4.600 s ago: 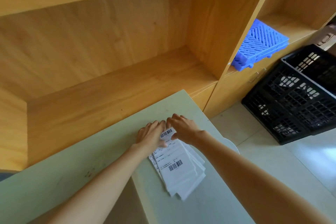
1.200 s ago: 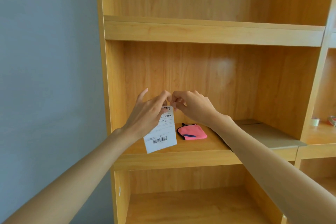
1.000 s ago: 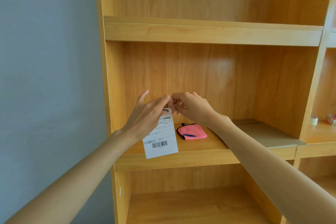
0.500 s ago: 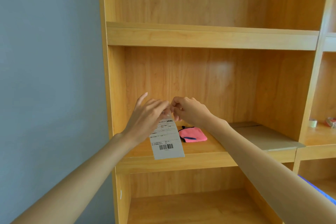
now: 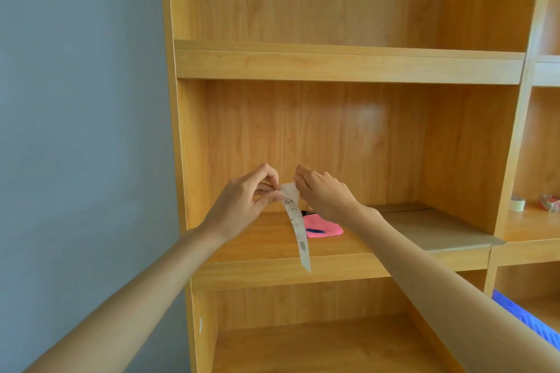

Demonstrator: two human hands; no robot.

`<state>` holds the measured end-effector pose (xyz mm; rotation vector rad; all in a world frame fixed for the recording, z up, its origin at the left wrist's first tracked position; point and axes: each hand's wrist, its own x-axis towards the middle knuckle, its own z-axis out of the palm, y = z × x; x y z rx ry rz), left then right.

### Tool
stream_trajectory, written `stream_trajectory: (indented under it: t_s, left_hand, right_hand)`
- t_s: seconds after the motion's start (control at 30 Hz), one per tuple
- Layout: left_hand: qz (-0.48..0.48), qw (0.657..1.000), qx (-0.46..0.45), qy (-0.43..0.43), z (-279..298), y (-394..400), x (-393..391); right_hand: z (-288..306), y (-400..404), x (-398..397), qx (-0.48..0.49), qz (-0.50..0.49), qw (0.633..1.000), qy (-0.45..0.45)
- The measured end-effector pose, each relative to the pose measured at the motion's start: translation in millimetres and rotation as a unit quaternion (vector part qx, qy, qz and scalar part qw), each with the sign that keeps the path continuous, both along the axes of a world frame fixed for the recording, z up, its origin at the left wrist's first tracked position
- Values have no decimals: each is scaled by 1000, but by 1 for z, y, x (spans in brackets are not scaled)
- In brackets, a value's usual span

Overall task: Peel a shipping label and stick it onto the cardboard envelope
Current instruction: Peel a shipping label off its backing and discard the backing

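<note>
The left hand (image 5: 245, 200) and right hand (image 5: 325, 195) each pinch the shipping label (image 5: 298, 228) at its top; half a second ago it hung flat, now it twists edge-on, its corner splitting. Beyond, right, the cardboard envelope (image 5: 436, 230) waits on the shelf (image 5: 272, 274).

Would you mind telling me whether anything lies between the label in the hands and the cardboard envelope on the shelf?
Nothing visible does. The label hangs from both hands, in front of the shelf; the cardboard envelope lies to its right, its top bare. The pink pouch sits left of it.
</note>
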<state>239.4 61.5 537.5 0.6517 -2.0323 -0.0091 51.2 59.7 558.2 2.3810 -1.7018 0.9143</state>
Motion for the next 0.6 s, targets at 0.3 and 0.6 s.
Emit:
stream_trajectory:
  t_s: [0.3, 0.6]
  left_hand:
    - [14, 988, 106, 113, 5, -5, -3]
    - [75, 985, 68, 137, 14, -15, 3]
  right_hand:
    - [-1, 1, 1, 9, 83, 997, 5]
    - [-5, 5, -2, 8, 24, 994, 107]
